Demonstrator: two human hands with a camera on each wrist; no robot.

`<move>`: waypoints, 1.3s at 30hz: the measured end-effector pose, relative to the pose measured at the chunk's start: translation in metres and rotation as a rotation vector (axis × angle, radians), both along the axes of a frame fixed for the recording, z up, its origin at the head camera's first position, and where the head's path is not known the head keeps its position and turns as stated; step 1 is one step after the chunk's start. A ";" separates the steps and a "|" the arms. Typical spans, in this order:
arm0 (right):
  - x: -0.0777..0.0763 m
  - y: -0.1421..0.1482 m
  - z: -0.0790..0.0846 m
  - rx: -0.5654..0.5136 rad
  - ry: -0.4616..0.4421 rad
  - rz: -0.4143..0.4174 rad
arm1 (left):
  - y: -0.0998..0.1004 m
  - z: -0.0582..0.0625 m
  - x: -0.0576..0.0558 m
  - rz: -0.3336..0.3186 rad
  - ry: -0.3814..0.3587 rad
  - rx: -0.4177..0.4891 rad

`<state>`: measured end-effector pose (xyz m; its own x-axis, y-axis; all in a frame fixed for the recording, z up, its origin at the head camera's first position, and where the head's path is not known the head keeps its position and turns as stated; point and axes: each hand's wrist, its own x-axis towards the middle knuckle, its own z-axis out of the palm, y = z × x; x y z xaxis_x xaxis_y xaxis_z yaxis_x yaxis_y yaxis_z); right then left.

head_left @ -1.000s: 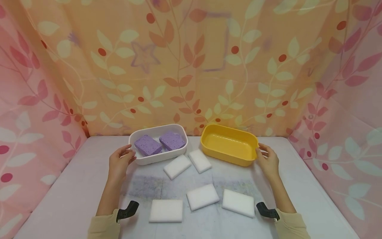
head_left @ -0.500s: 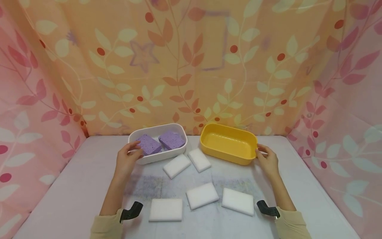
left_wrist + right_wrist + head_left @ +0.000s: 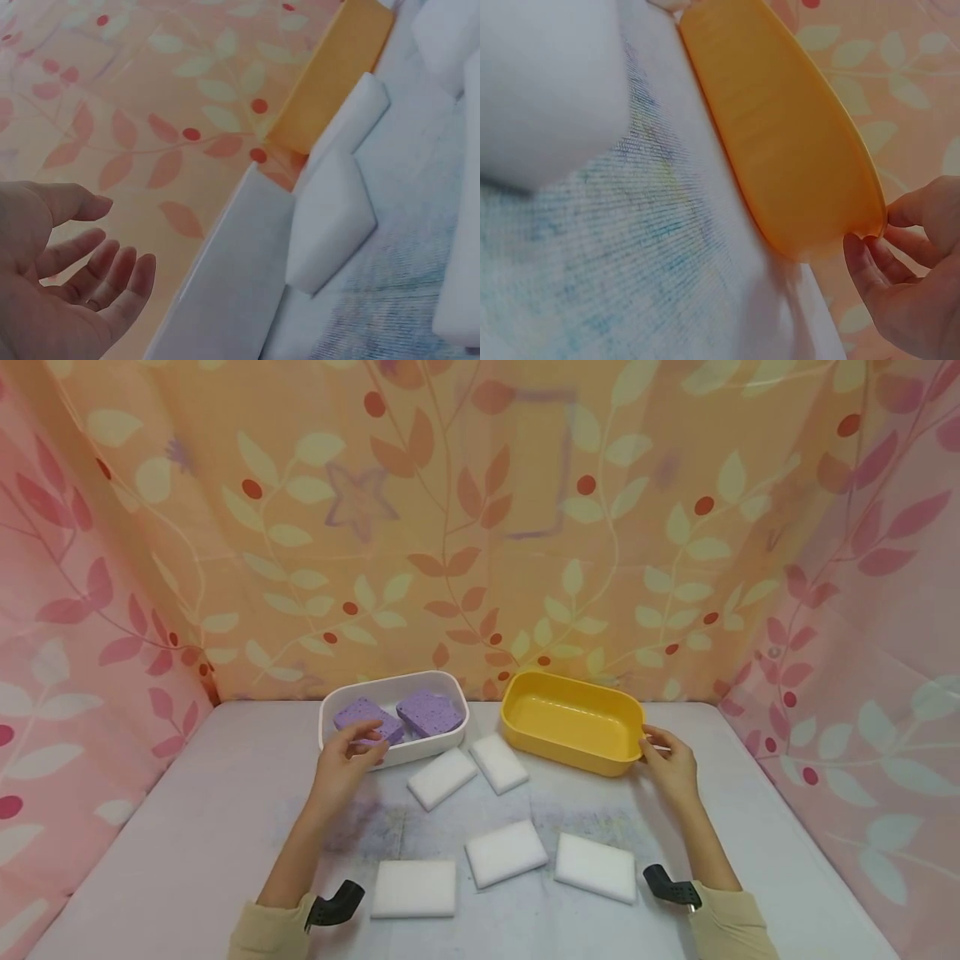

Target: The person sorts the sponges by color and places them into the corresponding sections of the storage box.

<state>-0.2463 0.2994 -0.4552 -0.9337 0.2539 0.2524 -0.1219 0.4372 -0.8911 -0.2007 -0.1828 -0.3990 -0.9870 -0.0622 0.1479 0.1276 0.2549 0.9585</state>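
Note:
My left hand [image 3: 341, 770] hovers over the front left rim of a white tub [image 3: 429, 748], fingers loosely bent with nothing between them; the left wrist view shows its palm and slack fingers [image 3: 124, 281]. Inside that tub lie two speckled purple sponges, one [image 3: 430, 713] at the right and one [image 3: 366, 717] partly hidden behind the left fingers. To the right stands a yellow tub [image 3: 573, 722] with a bare floor. My right hand [image 3: 672, 768] pinches its right end at the rim; in the right wrist view, the thumb and fingertips [image 3: 861, 259] meet the yellow wall.
Several white sponge blocks lie flat on the pale table [image 3: 172, 818]: one [image 3: 442, 778] beside another [image 3: 499, 763] before the tubs, and others [image 3: 413, 889] nearer me. A floral curtain [image 3: 480, 527] hangs close behind the tubs.
My left hand has moved right, from beside the white tub's left end to over its front rim. My right hand stays at the yellow tub. The tubs and sponges look unmoved.

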 end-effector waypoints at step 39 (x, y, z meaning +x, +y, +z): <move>-0.002 -0.002 0.009 -0.269 -0.190 0.025 | 0.004 -0.059 0.055 -0.494 0.160 -0.269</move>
